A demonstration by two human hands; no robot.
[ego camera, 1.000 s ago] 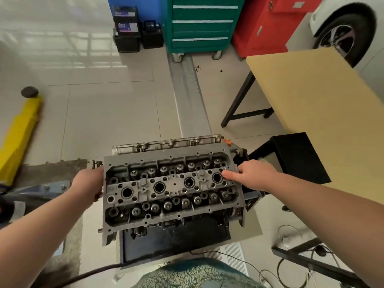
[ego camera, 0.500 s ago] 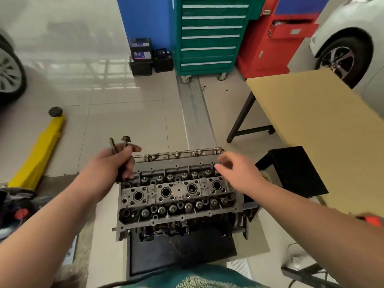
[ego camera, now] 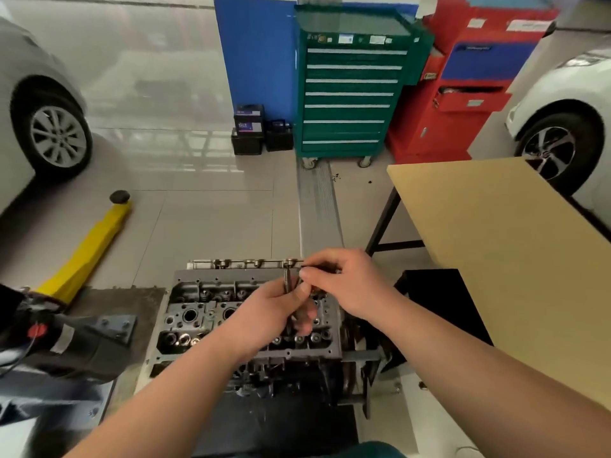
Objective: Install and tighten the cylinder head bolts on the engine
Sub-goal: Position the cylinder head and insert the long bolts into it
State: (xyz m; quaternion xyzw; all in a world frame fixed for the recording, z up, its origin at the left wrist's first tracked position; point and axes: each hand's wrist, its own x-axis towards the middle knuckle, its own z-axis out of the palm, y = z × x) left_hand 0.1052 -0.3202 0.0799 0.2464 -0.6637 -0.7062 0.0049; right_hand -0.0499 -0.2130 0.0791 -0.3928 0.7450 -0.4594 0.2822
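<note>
Steel bolts (ego camera: 288, 285) gripped between both hands above head (ego camera: 185, 312).

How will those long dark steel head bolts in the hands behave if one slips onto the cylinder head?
The long dark steel head bolts look rigid, probably heavy for their size. Round shanks would likely roll on the grey cylinder head. The left hand grips them; the right hand pinches one.

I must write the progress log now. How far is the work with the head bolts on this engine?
Early stage. Done: the cylinder head sits on the engine. In hand: the left hand grips head bolts, and the right hand pinches one above the head's right end. Left: no seated bolt can be made out in the visible holes, so inserting and tightening remain, and no wrench is visible.
</note>
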